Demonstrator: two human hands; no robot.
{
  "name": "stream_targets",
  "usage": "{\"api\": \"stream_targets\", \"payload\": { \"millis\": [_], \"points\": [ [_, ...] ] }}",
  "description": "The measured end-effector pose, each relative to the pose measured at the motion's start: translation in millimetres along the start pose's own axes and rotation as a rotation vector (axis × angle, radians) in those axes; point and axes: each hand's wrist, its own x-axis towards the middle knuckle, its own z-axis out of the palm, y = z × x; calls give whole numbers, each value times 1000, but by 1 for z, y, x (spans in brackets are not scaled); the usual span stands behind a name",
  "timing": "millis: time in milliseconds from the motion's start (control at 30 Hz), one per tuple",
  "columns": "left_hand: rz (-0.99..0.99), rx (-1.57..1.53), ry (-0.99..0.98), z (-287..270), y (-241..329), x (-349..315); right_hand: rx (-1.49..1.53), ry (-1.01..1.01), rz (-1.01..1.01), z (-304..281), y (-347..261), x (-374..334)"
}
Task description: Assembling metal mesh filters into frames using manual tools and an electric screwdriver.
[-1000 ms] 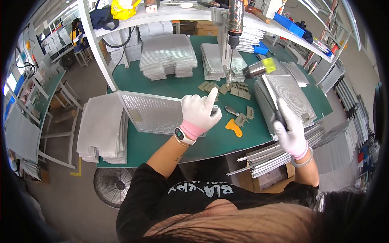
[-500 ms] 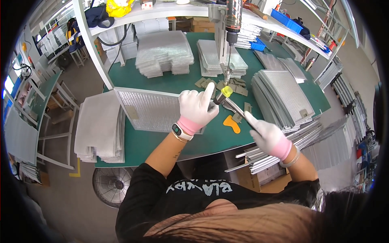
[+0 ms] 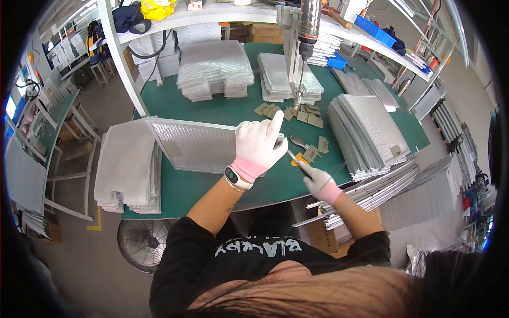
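Right hand (image 3: 321, 184), gloved, closed on the handle of a hammer (image 3: 301, 167); compared with half a second ago, I find it farther left, nearer the other hand, and the hammer's yellow face, then just beside that hand, is out of my sight; left hand (image 3: 260, 140), unmoved, forefinger extended, other fingers curled over the right end of a silver panel (image 3: 199, 146), which stands tilted on the green table (image 3: 191, 196); below the near edge, a brown carton (image 3: 323, 238), partly covered by long metal strips (image 3: 366, 196), its contents unclear to me.

Farther in, a smooth yellow scraper (image 3: 302, 157), now partly hidden; the panel, shiny dimpled mesh within a straight frame; small, flat grey-green plates (image 3: 310, 117), loosely heaped beneath a drill (image 3: 308, 26); beyond, a blue bin (image 3: 335, 61); on the shelf (image 3: 212, 16), a blue tray (image 3: 375, 32), contents too small for me to tell.
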Motion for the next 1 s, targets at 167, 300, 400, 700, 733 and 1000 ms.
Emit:
{"api": "stream_targets", "payload": {
  "millis": [167,300,400,700,733,1000],
  "points": [
    [-36,-33,-56,-10,1,-2,-126,729,-437,-53,-56,83],
    [-88,6,-49,-7,5,-1,421,973,-670,-187,-163,147],
    [-39,-2,-14,-1,5,5,574,795,-583,-239,-209,166],
    [-96,52,4,3,6,3,1622,58,-1104,-206,-192,186],
    [-83,41,39,7,7,3,1594,-305,-1487,-205,-185,209],
    [-117,31,-114,2,2,1,1566,-211,-958,-189,-188,170]
  ]
}}
